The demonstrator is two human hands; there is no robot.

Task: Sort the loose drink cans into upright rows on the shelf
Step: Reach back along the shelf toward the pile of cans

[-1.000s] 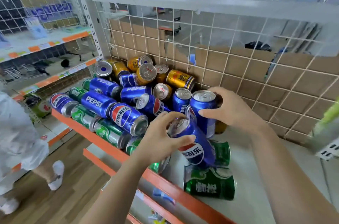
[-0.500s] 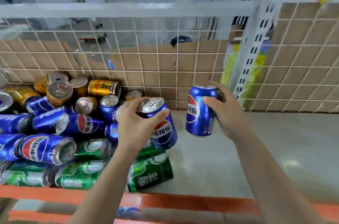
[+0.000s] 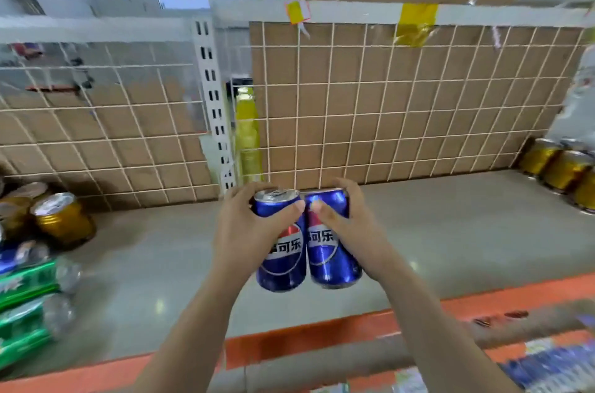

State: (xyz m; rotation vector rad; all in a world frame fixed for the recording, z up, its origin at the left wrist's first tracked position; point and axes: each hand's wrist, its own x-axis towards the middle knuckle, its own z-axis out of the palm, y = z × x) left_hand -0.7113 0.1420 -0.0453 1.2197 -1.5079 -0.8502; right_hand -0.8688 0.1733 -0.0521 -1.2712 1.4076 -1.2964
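Note:
My left hand [image 3: 240, 228] grips a blue Pepsi can [image 3: 281, 259] near its top. Right beside it, my right hand [image 3: 351, 228] grips a second blue Pepsi can [image 3: 331, 260]. Both cans are upright, side by side and touching, held above the grey shelf [image 3: 450, 231] at its middle. A pile of loose cans lies at the far left: a gold can [image 3: 61, 218] and green cans [image 3: 29, 280] on their sides. Several gold cans [image 3: 560, 167] stand upright in a row at the far right.
A wire grid with brown cardboard behind it [image 3: 386, 109] backs the shelf. A white slotted upright post [image 3: 214, 109] stands at the back, a yellow bottle [image 3: 246, 128] behind the grid next to it. An orange strip [image 3: 322, 334] edges the shelf's front.
Both hands have lifted the two blue cans out of the pile and carried them right along the shelf; the cans have come together. The view has swung right, so the pile sits at the left edge.

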